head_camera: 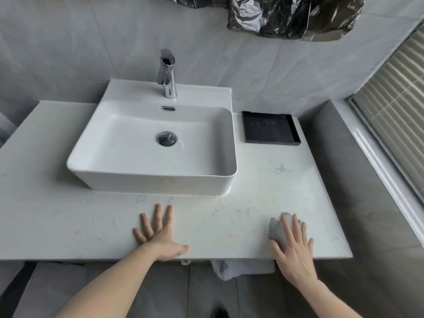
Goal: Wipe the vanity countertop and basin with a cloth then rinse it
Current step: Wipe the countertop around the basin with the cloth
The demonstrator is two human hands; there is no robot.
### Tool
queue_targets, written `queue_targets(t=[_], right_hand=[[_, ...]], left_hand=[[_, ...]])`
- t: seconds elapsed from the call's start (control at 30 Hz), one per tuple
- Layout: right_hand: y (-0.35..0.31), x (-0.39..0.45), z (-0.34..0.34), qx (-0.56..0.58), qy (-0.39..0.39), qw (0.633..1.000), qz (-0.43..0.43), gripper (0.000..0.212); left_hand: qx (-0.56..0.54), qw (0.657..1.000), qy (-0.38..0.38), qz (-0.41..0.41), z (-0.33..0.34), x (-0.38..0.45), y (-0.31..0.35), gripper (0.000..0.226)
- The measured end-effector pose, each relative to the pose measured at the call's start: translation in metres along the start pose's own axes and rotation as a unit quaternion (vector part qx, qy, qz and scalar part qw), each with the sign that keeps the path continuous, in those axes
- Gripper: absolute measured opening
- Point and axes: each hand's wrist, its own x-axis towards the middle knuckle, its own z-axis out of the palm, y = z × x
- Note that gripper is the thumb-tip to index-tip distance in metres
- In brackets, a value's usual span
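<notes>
A white marbled countertop point(270, 187) carries a white rectangular basin point(128, 143) with a chrome tap point(167, 74) at its back and a chrome drain plug point(167, 138) in its floor. My right hand point(294, 246) lies flat with straight fingers on a small grey-white cloth point(276, 228), pressing it onto the counter near the front right edge. My left hand point(158, 232) rests flat on the counter in front of the basin, fingers spread, holding nothing. No water runs from the tap.
A black square tray point(296, 140) sits on the counter right of the basin. Grey tiled walls stand behind and at the right, with a blind point(394, 92) at a window. Dark plastic sheeting point(291, 17) hangs above. A white cloth point(231, 269) hangs below the front edge.
</notes>
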Motion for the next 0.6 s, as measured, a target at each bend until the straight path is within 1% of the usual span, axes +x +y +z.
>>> queue_targets(t=[0.07, 0.17, 0.2, 0.27, 0.33, 0.37, 0.43, 0.47, 0.53, 0.6], right_hand=[[-0.010, 0.000, 0.006, 0.007, -0.009, 1.000, 0.005, 0.083], [-0.029, 0.000, 0.021, -0.039, 0.003, 0.999, -0.011, 0.072], [-0.039, -0.001, 0.023, -0.030, 0.007, 0.999, -0.037, 0.067], [-0.061, -0.005, 0.030, -0.002, -0.008, 0.991, -0.136, 0.064], [-0.075, -0.002, 0.033, 0.010, -0.038, 0.974, -0.223, 0.071], [-0.080, 0.001, 0.031, 0.019, -0.049, 0.968, -0.245, 0.073], [-0.078, 0.010, 0.029, 0.023, -0.044, 0.965, -0.257, 0.070], [-0.072, 0.015, 0.027, 0.025, -0.044, 0.968, -0.247, 0.068], [-0.053, 0.026, 0.018, 0.015, -0.056, 0.971, -0.231, 0.064], [-0.026, 0.036, 0.011, -0.012, -0.060, 0.969, -0.238, 0.061]], left_hand=[[0.005, 1.000, -0.005, -0.010, -0.001, 0.000, 0.003, 0.133], [0.010, 1.000, -0.013, -0.025, -0.003, -0.001, 0.007, 0.133], [0.011, 0.999, -0.015, -0.029, -0.004, -0.001, 0.009, 0.134], [0.013, 0.999, -0.016, -0.038, -0.005, -0.001, 0.009, 0.134], [0.014, 0.999, -0.014, -0.042, -0.004, 0.000, 0.012, 0.134], [0.015, 0.999, -0.014, -0.044, -0.003, 0.000, 0.012, 0.134], [0.017, 0.999, -0.015, -0.048, -0.002, 0.001, 0.013, 0.134], [0.017, 0.998, -0.017, -0.050, -0.001, 0.001, 0.013, 0.135], [0.016, 0.998, -0.017, -0.052, -0.002, 0.002, 0.014, 0.135], [0.016, 0.998, -0.018, -0.055, -0.002, 0.001, 0.014, 0.135]])
